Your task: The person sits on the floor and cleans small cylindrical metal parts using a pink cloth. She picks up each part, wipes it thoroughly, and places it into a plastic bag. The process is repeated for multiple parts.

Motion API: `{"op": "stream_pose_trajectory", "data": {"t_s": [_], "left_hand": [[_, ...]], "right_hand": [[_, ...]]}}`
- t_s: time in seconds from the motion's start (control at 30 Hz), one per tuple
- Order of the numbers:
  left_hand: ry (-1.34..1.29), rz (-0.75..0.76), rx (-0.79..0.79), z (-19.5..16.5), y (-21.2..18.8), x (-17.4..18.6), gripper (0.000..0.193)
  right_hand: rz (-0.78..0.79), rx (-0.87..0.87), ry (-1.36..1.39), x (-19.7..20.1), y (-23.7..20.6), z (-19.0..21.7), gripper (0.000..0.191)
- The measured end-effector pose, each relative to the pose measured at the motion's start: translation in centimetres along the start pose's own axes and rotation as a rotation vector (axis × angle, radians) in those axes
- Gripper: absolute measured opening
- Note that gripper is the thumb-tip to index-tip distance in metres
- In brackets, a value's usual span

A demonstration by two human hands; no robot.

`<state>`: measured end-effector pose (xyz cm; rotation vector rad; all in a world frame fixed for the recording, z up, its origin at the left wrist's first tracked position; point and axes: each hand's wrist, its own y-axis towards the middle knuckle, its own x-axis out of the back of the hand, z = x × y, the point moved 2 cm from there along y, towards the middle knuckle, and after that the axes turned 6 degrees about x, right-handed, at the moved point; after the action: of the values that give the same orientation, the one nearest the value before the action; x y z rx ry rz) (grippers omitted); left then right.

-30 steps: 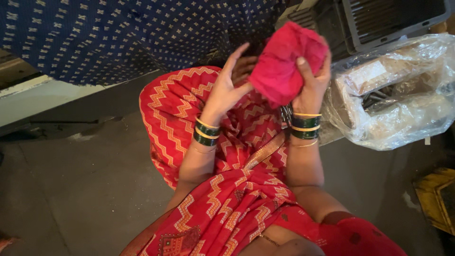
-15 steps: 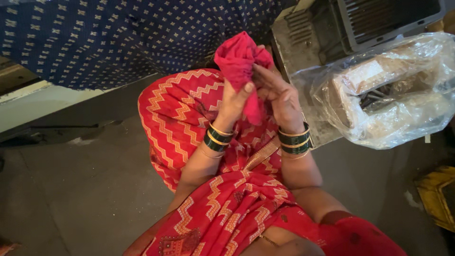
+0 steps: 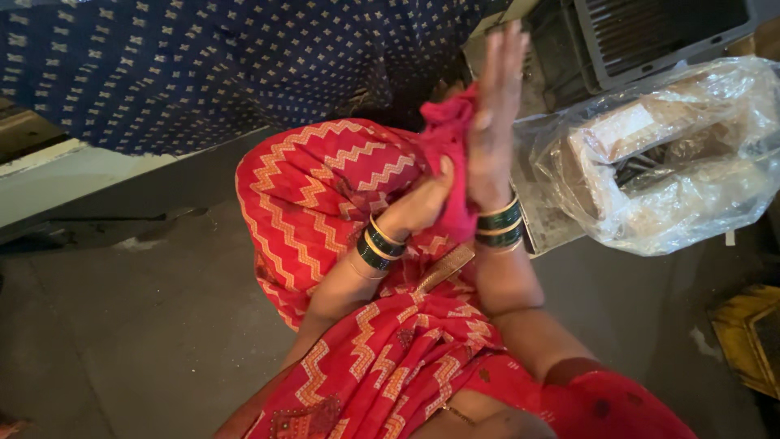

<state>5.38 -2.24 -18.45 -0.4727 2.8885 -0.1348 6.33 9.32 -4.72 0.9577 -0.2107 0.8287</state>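
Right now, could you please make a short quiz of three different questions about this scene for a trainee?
1. True or false: the crumpled pink-red cloth is pressed between the left hand and the right hand.
2. What lies right of the hands? A) clear plastic bag with wrapped blocks B) metal bucket
3. Which garment covers the lap?

Key: 1 true. 2 A. 3 The red zigzag-patterned sari.

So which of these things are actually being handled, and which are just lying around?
In hand:
- pink cloth
- left hand, gripping it from below
- right hand, flat against it

Lying about:
- clear plastic bag of wrapped blocks
- grey machine
- blue patterned fabric
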Motion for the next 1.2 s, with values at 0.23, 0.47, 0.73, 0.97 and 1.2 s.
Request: {"op": "stream_pose_trajectory", "data": {"t_s": [0.23, 0.47, 0.73, 0.97, 1.2], "left_hand": [[0.147, -0.139, 0.052, 2.4, 0.0, -2.4, 0.068], [-0.793, -0.144, -0.392, -1.1, -2.3, 3.0, 0.084], [-0.471, -0.303, -0.314, -3.3, -4.1, 6.4, 0.094], [0.359, -0.136, -0.438, -3.1, -2.4, 1.1, 0.068], [0.367, -0.158, -0.558, -11.9, -4.3, -3.5, 0.063]], "right_hand": [[-0.093, 0.016, 0.096, 0.2, 0.1, -2.6, 0.077], [0.189, -0.056, 0.483, -3.5, -4.5, 9.5, 0.082], [0.359, -0.051, 0.327, -3.5, -4.5, 11.2, 0.08], [0.011, -0.097, 0.298, -0.2, -1.4, 7.6, 0.066], [-0.19, -0.132, 0.223, 1.0, 0.4, 3.5, 0.064]]}}
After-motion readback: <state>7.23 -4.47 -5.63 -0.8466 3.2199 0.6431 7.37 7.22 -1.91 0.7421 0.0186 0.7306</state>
